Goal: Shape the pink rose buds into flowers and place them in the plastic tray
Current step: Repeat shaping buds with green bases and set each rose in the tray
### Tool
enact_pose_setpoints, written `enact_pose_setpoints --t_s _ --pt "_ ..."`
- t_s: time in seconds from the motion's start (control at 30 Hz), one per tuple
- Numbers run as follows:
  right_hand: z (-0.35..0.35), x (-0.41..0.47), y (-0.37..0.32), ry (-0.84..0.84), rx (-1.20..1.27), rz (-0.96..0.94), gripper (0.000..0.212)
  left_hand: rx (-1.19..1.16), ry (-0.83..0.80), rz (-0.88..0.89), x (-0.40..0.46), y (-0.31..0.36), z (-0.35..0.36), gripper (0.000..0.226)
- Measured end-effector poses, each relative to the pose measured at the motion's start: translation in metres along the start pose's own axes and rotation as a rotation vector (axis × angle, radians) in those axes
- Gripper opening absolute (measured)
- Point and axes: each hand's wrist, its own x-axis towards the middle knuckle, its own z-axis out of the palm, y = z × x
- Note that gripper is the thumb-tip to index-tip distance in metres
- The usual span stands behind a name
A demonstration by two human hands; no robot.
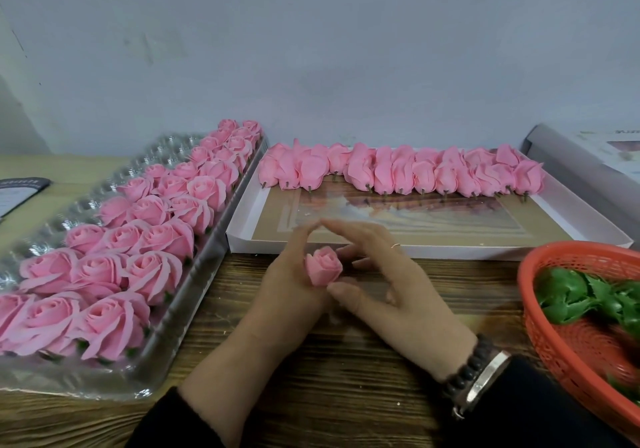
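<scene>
Both hands meet over the middle of the wooden worktop [346,371], and between them stands one pink rose bud [323,266], petals pointing up. The left hand [291,274] has its grip clamped on the bud from the left side, with its forefinger raised and arched over the top. The right hand [384,281] closes on the same bud from the right: the thumb presses against the bud's lower right edge, while the long fingers stretch out above it, their tips meeting the left forefinger. A thin ring sits on one right finger, and the right wrist carries a dark bead bracelet [467,368] beside a metal bangle [486,378].

To the left of the grip lies the clear plastic tray [166,350], its near rows filled with opened pink flowers [104,319] and its far left cups bare. Just beyond the grip sits a shallow white box [585,219], with a row of unshaped buds [398,170] lined along its far edge, stems toward the hands. To the right of the grip, at the worktop's edge, a red mesh basket [561,326] holds green leaf pieces [568,295]. Both sleeves are dark.
</scene>
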Motion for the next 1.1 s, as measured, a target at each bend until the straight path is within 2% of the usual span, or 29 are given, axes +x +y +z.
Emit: enact_pose_setpoints --t_s 0.1,0.2,0.37,0.53,0.7,0.87,1.0,1.1 --pt "0.000 0.000 -0.003 -0.092 -0.067 -0.038 0.051 0.105 -0.086 0.018 0.001 -0.001 -0.002 0.101" --pt "-0.002 0.000 -0.004 -0.145 -0.086 -0.038 0.039 0.112 -0.148 -0.011 0.003 -0.004 -0.004 0.116" --pt "-0.006 0.002 -0.003 -0.143 -0.073 0.014 0.025 0.167 -0.190 -0.019 0.002 -0.007 -0.005 0.116" --pt "-0.004 0.001 -0.002 -0.086 0.059 0.086 0.016 0.165 -0.219 -0.018 0.000 -0.007 -0.004 0.112" --pt "-0.004 0.002 -0.002 -0.069 0.195 0.155 0.024 0.156 -0.217 -0.023 0.000 -0.007 -0.004 0.106" --pt "-0.003 0.003 -0.003 -0.059 0.223 0.168 0.025 0.117 -0.245 -0.007 0.003 -0.013 -0.006 0.103" --pt "-0.001 0.002 -0.004 -0.043 0.243 0.191 0.021 0.133 -0.277 -0.061 0.005 -0.014 -0.012 0.103" --pt "-0.001 0.001 -0.001 0.015 0.295 0.213 0.026 0.148 -0.350 -0.120 0.002 -0.008 -0.020 0.102"
